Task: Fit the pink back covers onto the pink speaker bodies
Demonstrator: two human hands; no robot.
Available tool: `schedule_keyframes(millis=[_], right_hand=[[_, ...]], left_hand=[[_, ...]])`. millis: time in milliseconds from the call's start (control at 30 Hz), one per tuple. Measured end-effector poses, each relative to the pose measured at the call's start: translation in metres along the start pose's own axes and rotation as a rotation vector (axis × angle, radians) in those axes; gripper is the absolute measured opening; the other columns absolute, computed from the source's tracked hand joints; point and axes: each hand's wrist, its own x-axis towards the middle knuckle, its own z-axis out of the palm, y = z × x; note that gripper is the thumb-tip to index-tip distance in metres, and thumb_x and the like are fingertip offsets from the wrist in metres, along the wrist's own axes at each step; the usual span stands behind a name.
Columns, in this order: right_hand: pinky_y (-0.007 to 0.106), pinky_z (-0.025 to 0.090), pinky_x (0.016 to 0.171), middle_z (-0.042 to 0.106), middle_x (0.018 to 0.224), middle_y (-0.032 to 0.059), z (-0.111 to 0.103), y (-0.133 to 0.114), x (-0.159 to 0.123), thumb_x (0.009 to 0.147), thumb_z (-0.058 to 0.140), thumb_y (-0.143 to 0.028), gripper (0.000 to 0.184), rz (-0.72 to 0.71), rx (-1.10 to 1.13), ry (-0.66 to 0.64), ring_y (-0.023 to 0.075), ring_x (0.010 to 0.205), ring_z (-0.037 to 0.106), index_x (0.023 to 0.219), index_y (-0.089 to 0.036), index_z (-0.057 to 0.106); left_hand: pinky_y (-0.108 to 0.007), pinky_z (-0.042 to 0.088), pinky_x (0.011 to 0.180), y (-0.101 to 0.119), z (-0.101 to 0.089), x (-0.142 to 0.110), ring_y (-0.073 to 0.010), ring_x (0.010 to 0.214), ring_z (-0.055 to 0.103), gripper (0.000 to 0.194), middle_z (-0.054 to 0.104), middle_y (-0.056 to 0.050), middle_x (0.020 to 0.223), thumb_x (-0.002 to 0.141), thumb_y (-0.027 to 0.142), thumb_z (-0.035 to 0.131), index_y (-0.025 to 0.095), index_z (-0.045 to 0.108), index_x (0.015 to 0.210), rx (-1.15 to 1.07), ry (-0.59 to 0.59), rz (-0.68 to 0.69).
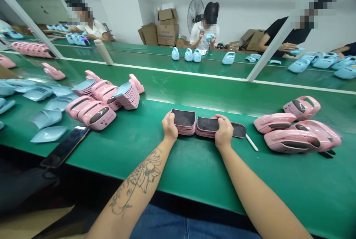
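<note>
Green table surface carries two stacks of pink shells, the left stack and the right stack, grasped by the curled fingers of the left hand and right hand. A loosened grip could let the fanned right stack slide toward the white stick.

Your 2 stacks of pink plastic shells show a smooth, faint sheen, their dark linings matt and slightly rough. Glossy pink plastic casings shine at the table's right end, while pale blue plastic pieces gleam satin-smooth near its left edge. The green belt in front of you looks smooth, rubbery and low in sheen. A phone's glass face reflects glossily at the near edge; brown corrugated cardboard boxes stand matt by the far wall.
</note>
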Motion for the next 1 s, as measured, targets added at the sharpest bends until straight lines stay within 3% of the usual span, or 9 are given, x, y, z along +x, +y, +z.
schedule_keyframes(millis=[200, 400, 533, 733, 900, 1000], right_hand=[[0.046, 0.052, 0.093, 0.077, 0.110, 0.0126, -0.008, -0.006, 0.000, 0.089, 0.056, -0.045, 0.040, 0.051, 0.100, -0.114, 0.0295, 0.105, 0.070, 0.115, -0.017, 0.070], [0.049, 0.049, 0.102, 0.075, 0.115, 0.0129, -0.007, -0.002, 0.000, 0.090, 0.056, -0.041, 0.038, -0.021, 0.086, -0.068, 0.0297, 0.110, 0.069, 0.113, -0.016, 0.072], [0.050, 0.046, 0.107, 0.072, 0.119, 0.0129, -0.006, -0.009, -0.004, 0.092, 0.053, -0.039, 0.037, -0.141, 0.032, 0.000, 0.0290, 0.116, 0.066, 0.115, -0.017, 0.070], [0.053, 0.039, 0.116, 0.067, 0.130, 0.0115, -0.005, -0.028, -0.016, 0.090, 0.057, -0.033, 0.030, -0.351, -0.091, -0.050, 0.0306, 0.129, 0.059, 0.115, -0.022, 0.070], [0.058, 0.047, 0.108, 0.068, 0.129, 0.0126, -0.006, -0.035, -0.024, 0.088, 0.058, -0.024, 0.031, -0.658, -0.321, -0.148, 0.0325, 0.123, 0.063, 0.118, -0.022, 0.068], [0.058, 0.050, 0.105, 0.069, 0.128, 0.0129, -0.006, -0.034, -0.025, 0.086, 0.060, -0.020, 0.032, -0.766, -0.367, -0.173, 0.0321, 0.120, 0.065, 0.117, -0.022, 0.067]], left_hand=[[-0.039, 0.056, 0.088, 0.006, -0.006, 0.003, -0.0277, 0.101, 0.072, 0.049, 0.077, -0.012, 0.107, 0.091, 0.050, 0.054, 0.014, 0.073, 0.118, -0.084, -0.063, -0.048], [-0.039, 0.057, 0.087, 0.009, -0.007, 0.006, -0.0280, 0.101, 0.072, 0.050, 0.076, -0.015, 0.110, 0.091, 0.052, 0.054, 0.013, 0.072, 0.117, -0.099, -0.150, -0.058], [-0.038, 0.055, 0.088, 0.013, -0.009, 0.005, -0.0266, 0.099, 0.070, 0.041, 0.074, -0.013, 0.110, 0.090, 0.047, 0.054, 0.015, 0.070, 0.111, -0.038, -0.114, 0.023], [-0.036, 0.051, 0.092, 0.019, -0.016, 0.006, -0.0213, 0.095, 0.065, 0.012, 0.065, -0.009, 0.107, 0.085, 0.030, 0.062, 0.018, 0.059, 0.086, 0.174, 0.058, 0.347], [-0.036, 0.052, 0.089, 0.018, -0.020, 0.007, -0.0215, 0.097, 0.064, 0.010, 0.063, -0.009, 0.103, 0.084, 0.023, 0.061, 0.019, 0.055, 0.077, 0.327, 0.033, 0.419], [-0.036, 0.052, 0.089, 0.018, -0.020, 0.008, -0.0211, 0.099, 0.064, 0.010, 0.063, -0.008, 0.102, 0.085, 0.021, 0.059, 0.019, 0.054, 0.077, 0.378, 0.038, 0.468]])
